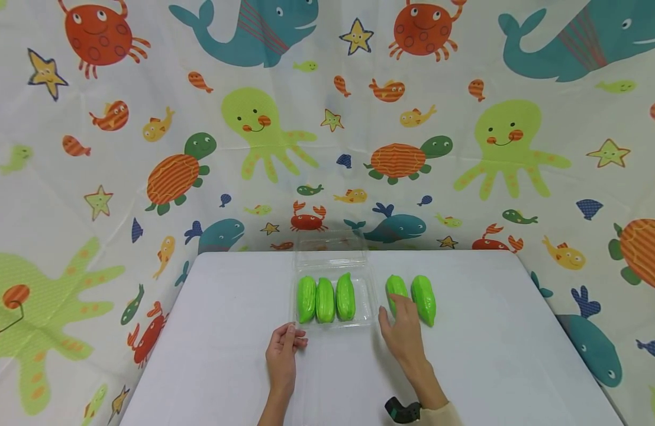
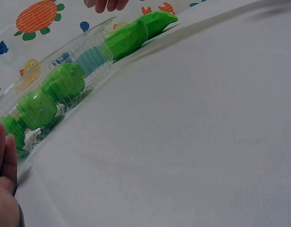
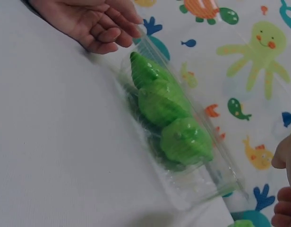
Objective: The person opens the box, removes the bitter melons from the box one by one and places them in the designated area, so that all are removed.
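Note:
A clear plastic box [image 1: 363,296] lies with its lid [image 1: 327,255] raised at the back. Three green ribbed gourds [image 1: 325,300] stand side by side in its left and middle part. My left hand [image 1: 284,349] is at the box's front left corner, fingers loosely bent; whether they touch it I cannot tell. Two more gourds lie on the table right of the box. Over the nearer loose gourd [image 1: 393,285] hovers my right hand [image 1: 404,331], thumb and fingers apart; in the left wrist view its fingers [image 2: 107,4] show above the gourds, holding nothing.
The white table [image 1: 226,307] carries the box near its back edge. The other loose gourd [image 1: 423,299] lies just right of my right hand. A cloth with sea animals [image 1: 327,171] hangs behind and around the table.

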{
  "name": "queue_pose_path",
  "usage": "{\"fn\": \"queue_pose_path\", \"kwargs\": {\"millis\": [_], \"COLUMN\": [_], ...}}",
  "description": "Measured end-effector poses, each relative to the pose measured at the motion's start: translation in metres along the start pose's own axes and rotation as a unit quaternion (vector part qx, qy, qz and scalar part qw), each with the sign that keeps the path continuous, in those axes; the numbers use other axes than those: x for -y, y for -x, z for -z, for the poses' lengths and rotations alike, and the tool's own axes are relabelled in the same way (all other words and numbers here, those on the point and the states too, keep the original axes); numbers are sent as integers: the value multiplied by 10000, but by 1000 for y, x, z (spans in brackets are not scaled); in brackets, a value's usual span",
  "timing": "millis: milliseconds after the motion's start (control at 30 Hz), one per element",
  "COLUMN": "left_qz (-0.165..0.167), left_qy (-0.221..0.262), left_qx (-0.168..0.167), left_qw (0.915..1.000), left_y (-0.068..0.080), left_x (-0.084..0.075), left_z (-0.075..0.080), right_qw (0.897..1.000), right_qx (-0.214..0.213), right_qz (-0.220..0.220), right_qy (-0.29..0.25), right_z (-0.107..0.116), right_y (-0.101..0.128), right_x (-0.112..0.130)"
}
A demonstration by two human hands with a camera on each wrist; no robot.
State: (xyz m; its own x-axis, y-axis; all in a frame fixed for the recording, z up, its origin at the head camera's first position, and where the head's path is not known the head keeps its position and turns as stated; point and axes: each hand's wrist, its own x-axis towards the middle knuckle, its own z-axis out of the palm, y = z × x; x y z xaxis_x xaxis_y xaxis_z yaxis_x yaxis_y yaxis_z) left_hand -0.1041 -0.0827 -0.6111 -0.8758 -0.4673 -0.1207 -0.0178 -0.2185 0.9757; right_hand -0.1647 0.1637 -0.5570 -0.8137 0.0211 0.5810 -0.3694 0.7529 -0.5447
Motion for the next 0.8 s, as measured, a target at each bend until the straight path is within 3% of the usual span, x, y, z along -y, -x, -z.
{"fn": "queue_pose_path", "kwargs": {"millis": [267, 800], "left_qz": [11, 15], "left_qy": [-75, 52], "left_qx": [-24, -32], "left_qw": [10000, 10000], "left_y": [-1, -2], "left_x": [1, 2], "left_z": [0, 0], "right_qw": [9994, 9993], "right_qx": [313, 365], "right_qz": [-146, 62], "right_qy": [-56, -24], "right_z": [-4, -19], "right_y": [-4, -2], "right_x": [9, 18]}}
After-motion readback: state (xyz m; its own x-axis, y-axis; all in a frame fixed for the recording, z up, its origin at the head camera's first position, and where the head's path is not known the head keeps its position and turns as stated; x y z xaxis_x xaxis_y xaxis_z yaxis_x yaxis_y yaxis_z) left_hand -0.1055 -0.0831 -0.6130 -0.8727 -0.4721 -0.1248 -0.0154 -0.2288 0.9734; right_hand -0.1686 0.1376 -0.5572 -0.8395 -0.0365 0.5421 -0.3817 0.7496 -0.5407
